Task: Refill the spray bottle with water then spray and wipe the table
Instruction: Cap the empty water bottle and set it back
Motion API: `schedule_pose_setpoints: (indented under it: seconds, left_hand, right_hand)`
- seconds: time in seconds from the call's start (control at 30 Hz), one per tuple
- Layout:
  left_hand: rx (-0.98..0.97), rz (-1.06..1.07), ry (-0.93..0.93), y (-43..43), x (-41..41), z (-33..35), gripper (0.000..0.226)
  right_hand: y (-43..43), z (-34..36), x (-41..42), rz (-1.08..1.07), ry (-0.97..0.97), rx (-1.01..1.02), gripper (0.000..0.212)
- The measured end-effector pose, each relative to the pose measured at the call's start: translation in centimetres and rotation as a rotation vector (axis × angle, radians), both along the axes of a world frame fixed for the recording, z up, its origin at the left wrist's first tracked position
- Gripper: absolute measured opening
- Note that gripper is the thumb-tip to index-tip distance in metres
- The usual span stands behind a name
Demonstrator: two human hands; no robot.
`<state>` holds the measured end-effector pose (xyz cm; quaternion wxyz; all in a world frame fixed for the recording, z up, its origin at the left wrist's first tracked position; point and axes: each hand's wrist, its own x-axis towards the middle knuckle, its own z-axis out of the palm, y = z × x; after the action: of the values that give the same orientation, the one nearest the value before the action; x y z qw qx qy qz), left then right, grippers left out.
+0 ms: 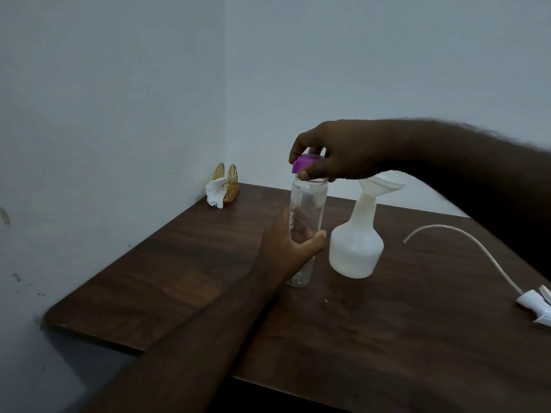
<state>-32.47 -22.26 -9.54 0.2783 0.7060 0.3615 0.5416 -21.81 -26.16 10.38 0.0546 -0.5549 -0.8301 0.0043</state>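
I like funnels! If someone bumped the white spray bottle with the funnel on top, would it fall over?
Probably not easily: the spray bottle has a wide base and seems partly filled. The funnel already sits tilted in its neck, so it would likely tumble off first.

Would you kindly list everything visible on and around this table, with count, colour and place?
Dark brown wooden table: one, set into the wall corner.
Clear plastic water bottle: one, transparent, upright at table centre.
Purple bottle cap: one, at the bottle's mouth.
White translucent spray bottle body: one, right of the clear bottle, some liquid inside.
White funnel: one, sitting in the spray bottle's neck.
White spray head with dip tube: one, lying at the table's right edge.
Gold wire napkin holder: one, far corner.
White tissue: one, hanging from the holder.
Left hand: around the clear bottle.
Right hand: gripping the cap.
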Motion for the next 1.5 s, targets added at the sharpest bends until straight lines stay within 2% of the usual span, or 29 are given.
schedule_pose_setpoints:
  seconds: [0.07, 0.13, 0.2, 0.27, 0.33, 0.37, 0.43, 0.5, 0.53, 0.63, 0.7, 0.77, 0.87, 0.97, 1.07, 1.13, 1.23, 1.3, 1.43, 1.5]
  left_hand:
    - [0.001, 0.01, -0.006, -0.1, 0.1, 0.0, 0.039]
    - [0.01, 0.02, -0.015, -0.2, 0.1, 0.1, 0.04]
    - [0.013, 0.027, -0.022, -0.2, 0.1, 0.1, 0.039]
    - [0.014, 0.03, -0.012, 0.0, 0.1, 0.0, 0.038]
    - [0.008, 0.041, 0.003, 0.1, 0.1, -0.1, 0.038]
    - [0.007, 0.046, 0.004, 0.1, 0.2, -0.1, 0.038]
    - [0.008, 0.043, -0.007, 0.1, 0.2, -0.2, 0.038]
    - [0.021, 0.039, -0.015, 0.1, 0.2, -0.3, 0.036]
    - [0.027, 0.041, -0.014, 0.2, 0.2, -0.3, 0.035]
    - [0.024, 0.034, -0.01, 0.4, 0.2, -0.3, 0.037]
    - [0.025, 0.028, -0.007, 0.4, 0.2, -0.4, 0.038]
    - [0.019, 0.028, -0.007, 0.4, 0.2, -0.4, 0.038]
    - [0.008, 0.028, -0.007, 0.1, 0.2, -0.2, 0.034]
    - [0.006, 0.022, -0.008, -0.3, 0.2, 0.0, 0.033]
    - [0.003, 0.017, -0.007, -0.1, 0.2, -0.1, 0.036]
    - [0.006, 0.018, 0.0, -0.1, 0.2, -0.1, 0.038]
    - [0.026, 0.017, -0.001, -0.1, 0.1, -0.2, 0.035]
    - [0.031, 0.014, 0.006, 0.0, 0.1, -0.2, 0.033]
    - [-0.002, 0.0, 0.003, -0.1, -0.1, -0.1, 0.032]
    - [-0.026, -0.02, -0.008, -0.1, -0.2, -0.1, 0.033]
  right_hand:
    - [-0.1, -0.3, -0.4, -0.053, -0.01, 0.027, 0.038]
    - [-0.3, -0.6, -0.5, -0.148, -0.077, 0.074, 0.057]
    - [-0.5, -1.0, -0.3, -0.245, -0.139, 0.197, 0.077]
    - [-0.3, -1.4, 0.4, -0.308, -0.07, 0.376, 0.083]
    - [0.0, -2.0, 1.1, -0.303, 0.017, 0.511, 0.079]
    - [0.0, -2.3, 1.3, -0.262, 0.055, 0.512, 0.073]
    - [-0.1, -2.7, 1.4, -0.131, 0.144, 0.388, 0.062]
    - [-0.4, -2.9, 1.2, -0.05, 0.183, 0.266, 0.06]
    - [-0.3, -3.0, 1.1, -0.047, 0.178, 0.286, 0.059]
    - [-0.2, -3.0, 1.1, -0.134, 0.19, 0.522, 0.058]
    - [-0.2, -2.8, 1.3, -0.154, 0.226, 0.584, 0.056]
    - [-0.2, -2.8, 1.3, -0.121, 0.253, 0.567, 0.049]
    - [-0.3, -3.1, 1.4, -0.052, 0.326, 0.416, 0.038]
    - [-0.3, -3.3, 1.4, -0.036, 0.32, 0.341, 0.038]
    - [-0.1, -2.9, 1.6, -0.11, 0.312, 0.521, 0.053]
    - [0.1, -2.8, 1.7, -0.116, 0.307, 0.587, 0.055]
    - [-0.1, -2.9, 1.4, -0.074, 0.36, 0.522, 0.038]
    - [-0.1, -2.9, 1.3, -0.034, 0.39, 0.389, 0.028]
    - [0.1, -3.1, 1.5, 0.058, 0.298, 0.09, 0.041]
    - [0.1, -2.9, 1.7, 0.093, 0.315, -0.021, 0.042]
